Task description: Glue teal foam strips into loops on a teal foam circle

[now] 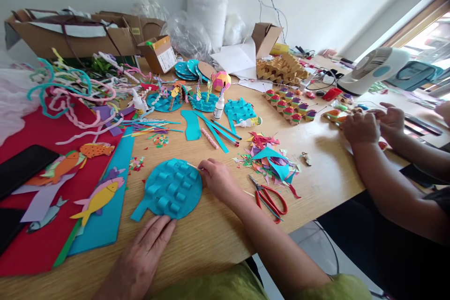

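Table point(326, 168): hands point(151, 239) at blue disc point(172, 187), tray point(277, 112) of balls point(288, 111)

the looped disc point(173, 186) is turquoise, the scissors point(259, 188) red-handled, the fish cutout point(101, 198) yellow and pink.

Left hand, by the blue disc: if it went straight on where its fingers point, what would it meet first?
The left hand would most likely meet the blue disc first, right at its fingertips, then a curled strip on it; exact contact is hard to judge.
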Demonstrator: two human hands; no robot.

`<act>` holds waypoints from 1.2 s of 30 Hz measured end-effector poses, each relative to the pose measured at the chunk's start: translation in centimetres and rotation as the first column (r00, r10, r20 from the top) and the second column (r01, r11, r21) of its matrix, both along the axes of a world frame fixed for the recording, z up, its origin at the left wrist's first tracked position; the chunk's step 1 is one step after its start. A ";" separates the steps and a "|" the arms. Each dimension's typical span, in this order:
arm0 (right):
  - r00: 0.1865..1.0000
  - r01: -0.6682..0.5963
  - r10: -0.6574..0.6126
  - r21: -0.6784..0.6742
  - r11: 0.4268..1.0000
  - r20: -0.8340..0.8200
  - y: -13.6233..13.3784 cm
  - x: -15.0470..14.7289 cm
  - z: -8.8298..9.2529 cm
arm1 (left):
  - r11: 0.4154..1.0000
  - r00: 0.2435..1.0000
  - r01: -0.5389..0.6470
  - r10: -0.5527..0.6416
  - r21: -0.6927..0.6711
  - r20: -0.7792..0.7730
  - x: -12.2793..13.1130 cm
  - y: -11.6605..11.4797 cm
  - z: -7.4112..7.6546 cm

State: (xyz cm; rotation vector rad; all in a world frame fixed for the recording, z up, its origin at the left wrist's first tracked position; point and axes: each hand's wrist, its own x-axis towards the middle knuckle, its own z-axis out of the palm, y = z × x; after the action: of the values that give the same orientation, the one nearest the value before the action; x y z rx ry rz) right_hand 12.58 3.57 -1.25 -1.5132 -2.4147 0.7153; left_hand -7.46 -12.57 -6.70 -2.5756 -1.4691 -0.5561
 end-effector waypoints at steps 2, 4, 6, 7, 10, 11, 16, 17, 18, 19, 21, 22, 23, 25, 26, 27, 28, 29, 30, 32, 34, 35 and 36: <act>1.000 -0.007 0.007 -0.003 1.000 0.014 0.0 -0.1 -0.2 | 1.000 1.000 -0.002 0.002 0.001 0.007 0.0 0.0 -0.1; 1.000 -0.005 0.005 -0.005 1.000 0.027 0.0 -0.1 -0.3 | 1.000 1.000 0.003 -0.003 -0.003 0.016 0.0 0.0 -0.1; 0.999 -0.001 0.001 -0.006 1.000 0.036 -0.2 -0.2 -0.5 | 1.000 0.999 0.015 -0.015 -0.008 0.033 0.0 0.0 -0.1; 0.999 0.000 0.000 -0.006 1.000 0.039 -0.2 -0.2 -0.6 | 1.000 0.999 0.015 -0.015 -0.012 0.039 0.1 0.0 -0.1; 0.999 0.009 -0.008 -0.006 1.000 0.033 -0.3 -0.3 -0.7 | 0.999 0.999 -0.020 0.021 -0.033 0.035 0.3 -0.2 -0.3; 1.000 0.014 -0.014 -0.006 1.000 0.024 -0.3 -0.3 -0.7 | 0.999 0.998 -0.041 0.043 -0.032 0.037 0.4 -0.3 -0.4; 0.995 0.069 -0.070 -0.011 0.998 -0.067 0.2 0.2 -0.4 | 0.997 0.995 -0.075 0.075 0.000 0.063 0.8 -0.4 -0.4; 0.993 0.083 -0.084 -0.013 0.996 -0.081 0.2 0.4 -0.2 | 0.998 0.996 -0.067 0.067 -0.008 0.054 0.8 -0.3 -0.3; 0.991 0.097 -0.097 -0.013 0.995 -0.092 0.3 0.6 0.0 | 0.998 0.997 -0.064 0.064 -0.018 0.046 0.8 -0.3 -0.2; 0.989 0.109 -0.109 -0.010 0.994 -0.099 0.2 0.9 0.3 | 0.998 0.997 -0.061 0.062 -0.028 0.038 0.7 -0.3 -0.1; 0.987 0.122 -0.119 0.016 0.992 -0.108 -0.2 1.6 0.8 | 0.999 0.999 -0.035 0.035 -0.036 0.015 0.5 -0.2 0.0; 0.988 0.119 -0.115 0.035 0.992 -0.107 -0.6 1.9 1.1 | 0.999 1.000 -0.027 0.027 -0.036 0.009 0.4 -0.2 0.0; 0.989 0.108 -0.103 0.049 0.993 -0.102 -1.1 2.2 1.3 | 0.999 1.000 -0.027 0.027 -0.032 0.008 0.3 -0.3 0.0; 0.995 0.072 -0.067 0.056 0.996 -0.075 -2.1 2.9 1.8 | 0.999 1.000 -0.021 0.021 -0.025 0.002 0.0 -0.3 -0.2; 0.997 0.052 -0.049 0.045 0.998 -0.058 -2.7 3.2 2.0 | 0.999 1.000 -0.017 0.017 -0.028 -0.005 -0.1 -0.4 -0.2; 0.999 0.035 -0.034 0.028 0.999 -0.038 -3.3 3.5 2.2 | 0.999 1.000 -0.010 0.010 -0.034 -0.013 -0.2 -0.4 -0.3; 1.000 0.021 -0.021 0.010 1.000 -0.018 -3.8 3.7 2.4 | 0.999 1.000 0.002 -0.003 -0.043 -0.021 -0.3 -0.4 -0.2; 1.000 0.011 -0.011 -0.006 1.000 -0.001 -4.3 3.9 2.5 | 0.999 0.999 0.018 -0.019 -0.050 -0.027 -0.4 -0.4 -0.1; 1.000 0.002 -0.001 -0.023 1.000 0.014 -4.7 4.1 2.6 | 0.998 0.999 0.026 -0.028 -0.061 -0.031 -0.5 -0.4 0.0; 0.999 -0.010 0.012 -0.044 0.999 0.038 -5.4 4.5 2.7 | 0.997 0.999 0.039 -0.040 -0.064 -0.028 -0.5 -0.2 0.4; 0.998 -0.015 0.017 -0.045 0.999 0.054 -5.9 4.8 2.6 | 0.999 0.999 0.031 -0.032 -0.034 -0.010 -0.3 0.0 0.8; 0.998 -0.016 0.019 -0.042 0.999 0.058 -6.1 4.9 2.5 | 1.000 1.000 0.017 -0.017 -0.015 0.002 -0.2 0.1 1.0; 0.998 -0.018 0.021 -0.040 0.999 0.059 -6.3 5.1 2.5 | 1.000 1.000 0.005 -0.005 0.005 0.009 0.0 0.2 1.2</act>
State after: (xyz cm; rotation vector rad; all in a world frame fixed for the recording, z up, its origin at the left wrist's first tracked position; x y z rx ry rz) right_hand 17.67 -2.76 1.22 -1.5488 -2.4758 0.7359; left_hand -7.48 -12.41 -5.49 -2.5771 -1.4632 -0.5715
